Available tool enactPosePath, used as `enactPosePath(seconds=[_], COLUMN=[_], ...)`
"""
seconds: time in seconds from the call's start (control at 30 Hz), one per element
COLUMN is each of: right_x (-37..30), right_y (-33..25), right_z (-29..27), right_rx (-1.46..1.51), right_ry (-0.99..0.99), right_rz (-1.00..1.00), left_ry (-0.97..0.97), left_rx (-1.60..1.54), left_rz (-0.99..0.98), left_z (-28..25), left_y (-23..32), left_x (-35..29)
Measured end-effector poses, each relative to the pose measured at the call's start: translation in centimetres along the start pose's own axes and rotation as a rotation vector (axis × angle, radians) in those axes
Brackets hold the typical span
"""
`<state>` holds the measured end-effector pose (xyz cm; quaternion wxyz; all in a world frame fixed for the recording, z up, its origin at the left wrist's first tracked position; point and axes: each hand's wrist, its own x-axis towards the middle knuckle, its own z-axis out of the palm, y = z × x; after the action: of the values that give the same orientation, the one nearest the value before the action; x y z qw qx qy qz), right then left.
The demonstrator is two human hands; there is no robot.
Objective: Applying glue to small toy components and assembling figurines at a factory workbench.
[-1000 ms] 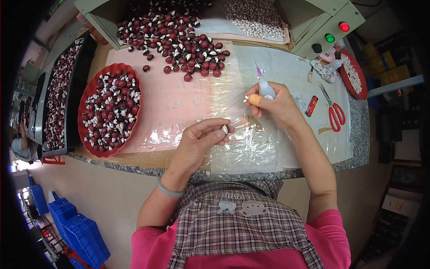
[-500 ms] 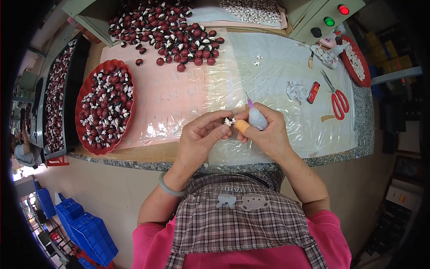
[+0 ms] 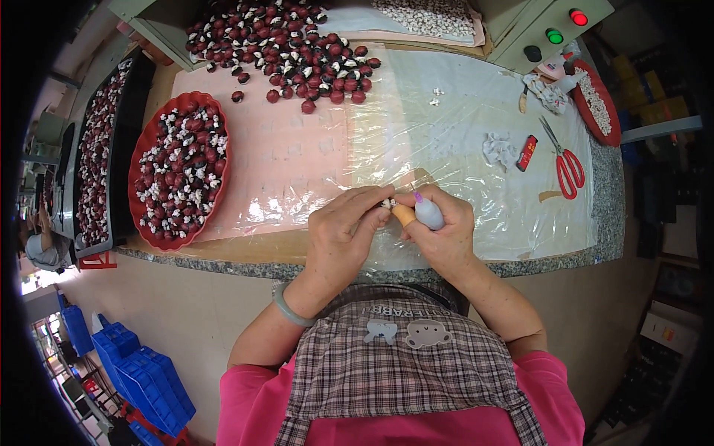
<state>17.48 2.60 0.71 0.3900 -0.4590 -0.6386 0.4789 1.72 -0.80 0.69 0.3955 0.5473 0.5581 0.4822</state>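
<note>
Close together over the plastic-covered worktop are my two hands. My left hand (image 3: pixel 341 229) pinches a small white-and-dark piece (image 3: pixel 387 203) between thumb and fingers; most of it is hidden. A squeeze bottle (image 3: pixel 429 214) with a thin purple nozzle is gripped in my right hand (image 3: pixel 452 236), its tip pointing up and away from me. An orange finger cover (image 3: pixel 404 214) sits on a digit of my right hand, against the pinched piece. Further left stands a red scalloped bowl (image 3: pixel 137 189), filled with dark red balls and white popcorn-like bits.
Red-and-black balls (image 3: pixel 309 70) are heaped at the back, below a metal housing (image 3: pixel 513 48) with lit buttons. To the right lie red-handled scissors (image 3: pixel 571 175), a small red item (image 3: pixel 526 152), crumpled tissue (image 3: pixel 500 151) and a red dish (image 3: pixel 611 126) of white bits. A black tray (image 3: pixel 136 89) stands far left.
My left hand has turned and closed further over the piece, so less of it shows. The bottle's nozzle has dropped lower, nearer my fingers. The whole view has shifted slightly.
</note>
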Motion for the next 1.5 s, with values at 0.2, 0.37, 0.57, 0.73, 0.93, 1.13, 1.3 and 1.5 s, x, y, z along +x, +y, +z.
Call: enactPosePath(seconds=[0.2,0.37,0.57,0.73,0.93,1.13,1.3,1.5], right_x=[1.4,1.5,1.1,1.0,1.3,1.3,0.9,0.3], right_y=[-0.9,-0.7,0.2,0.0,-0.1,-0.3,-1.2,-2.4], right_z=[-1.2,-2.6,-2.8,-3.1,-4.3,-5.6,-5.3,-5.0], right_rx=[0.246,0.316,0.266,0.259,0.269,0.415,0.436,0.399], right_ry=[-0.127,-0.086,-0.116,-0.131,-0.132,-0.222,-0.079,0.044], right_rz=[0.181,0.177,0.204,0.187,0.145,0.109,0.036,0.003], left_ry=[-0.123,0.076,0.293,0.264,-0.069,-0.171,-0.216,-0.193], left_rx=[-0.461,-0.498,0.544,0.585,-0.713,-1.057,-1.041,-1.012], left_rz=[-0.211,-0.167,0.098,0.115,-0.325,-0.410,-0.399,-0.386], left_z=[-1.1,-5.8,-6.9,-6.5,-6.2,-3.9,-2.9,-2.1], left_y=[-0.8,-2.7,-4.1,-4.5,-1.6,-0.3,-0.5,-0.1], left_x=[1.3,5.4,10.6,11.5,6.5,2.9,2.0,1.4])
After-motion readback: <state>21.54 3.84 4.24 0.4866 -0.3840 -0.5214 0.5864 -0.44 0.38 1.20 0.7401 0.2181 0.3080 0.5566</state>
